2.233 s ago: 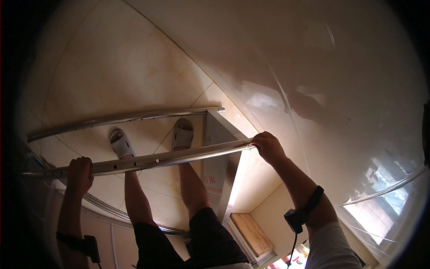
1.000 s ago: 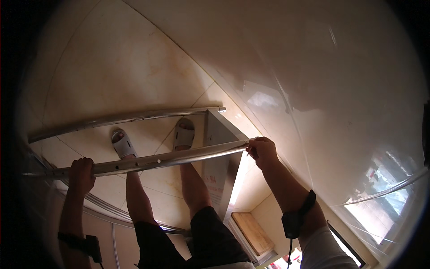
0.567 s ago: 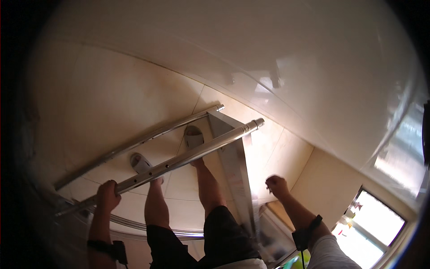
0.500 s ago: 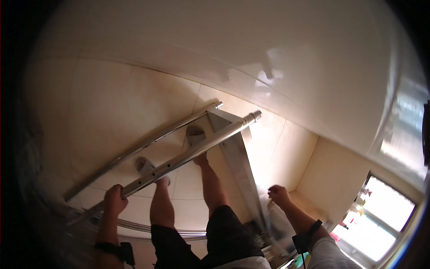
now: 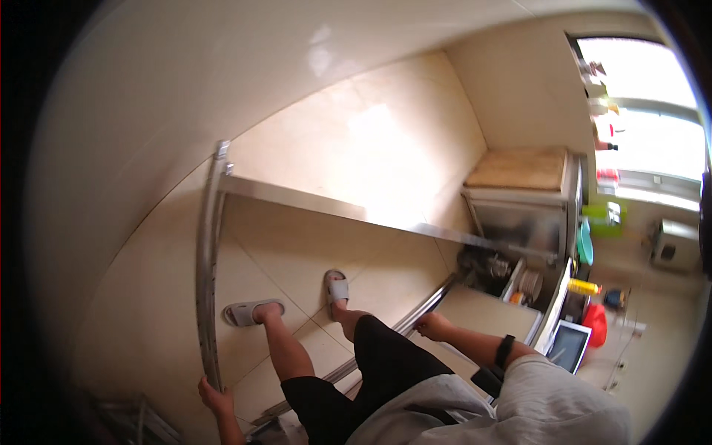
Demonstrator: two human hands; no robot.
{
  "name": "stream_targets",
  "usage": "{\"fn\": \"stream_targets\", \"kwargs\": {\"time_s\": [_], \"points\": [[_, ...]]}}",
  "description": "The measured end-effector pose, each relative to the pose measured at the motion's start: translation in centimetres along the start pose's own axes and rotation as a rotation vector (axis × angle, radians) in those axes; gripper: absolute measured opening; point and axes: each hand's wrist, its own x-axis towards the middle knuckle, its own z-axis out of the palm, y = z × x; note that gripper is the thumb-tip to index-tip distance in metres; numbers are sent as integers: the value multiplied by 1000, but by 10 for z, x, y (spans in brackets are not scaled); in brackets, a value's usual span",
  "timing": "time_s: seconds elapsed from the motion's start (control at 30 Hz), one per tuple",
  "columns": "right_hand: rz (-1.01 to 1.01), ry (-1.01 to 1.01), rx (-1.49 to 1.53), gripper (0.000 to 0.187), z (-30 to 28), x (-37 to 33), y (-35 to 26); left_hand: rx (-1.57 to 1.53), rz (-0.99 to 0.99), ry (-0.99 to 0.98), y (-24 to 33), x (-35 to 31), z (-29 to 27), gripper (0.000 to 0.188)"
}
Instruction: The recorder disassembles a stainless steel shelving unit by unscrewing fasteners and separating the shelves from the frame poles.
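A silvery metal frame, like part of a rack, stretches across the floor around my legs. My left hand is closed round the near end of its left pole. From this pole's far end, a flat metal crosspiece runs right toward the cabinets. Another metal rail slants behind my legs. Close beside that rail is my right hand, its fingers curled in. Whether it touches the rail, or has anything small inside it, I cannot make out.
My feet, in grey slippers, stand on pale floor tiles. A low cabinet with a brown board on top is at right. Open shelves hold dishes. Beyond are a red item, a window and a glossy pale wall.
The metal frame has swung left, its near pole turning from a slant to nearly upright in view. My view has turned right, bringing cabinets in. My left hand stays on the pole.
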Motion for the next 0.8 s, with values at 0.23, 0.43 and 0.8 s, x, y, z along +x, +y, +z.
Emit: {"fn": "stream_targets", "kwargs": {"time_s": [0.23,0.43,0.8], "points": [[47,172,370,21,15,-32,111,273,192,-233,112,-61,9,51],[196,317,600,26,66,-95,244,98,291,-551,211,-106,4,46],[223,419,1191,20,143,-188,270,242,639,-457,374,-88,-89,42]]}}
